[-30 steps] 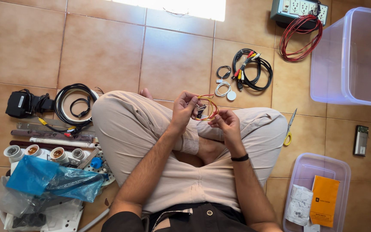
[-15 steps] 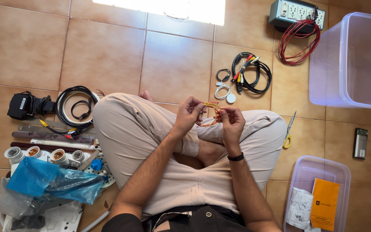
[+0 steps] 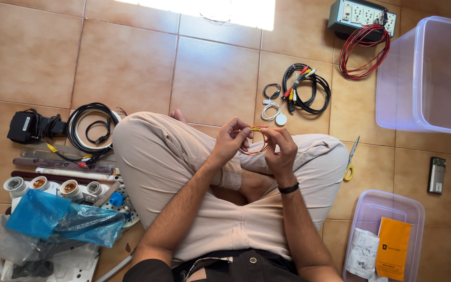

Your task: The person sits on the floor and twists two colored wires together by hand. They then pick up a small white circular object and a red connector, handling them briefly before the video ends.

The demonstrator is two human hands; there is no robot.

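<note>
Both forearms angled up from 6 o'clock, meeting above the crossed legs. Left hand [image 3: 229, 140] fingers curled, pinching the red-and-yellow wire loop [image 3: 252, 144] at its 9 o'clock side. Right hand [image 3: 280, 149] pinches the same loop at 3 o'clock. Loop sits between both hands, over the lap.

Home floor used as an informal electrical work area: tan tiled floor [image 3: 131, 62] carried coiled cables [image 3: 306, 86], a socket board [image 3: 362, 13], bulb holders [image 3: 53, 187], scissors [image 3: 351, 159] and clear plastic bins [image 3: 426, 73].
</note>
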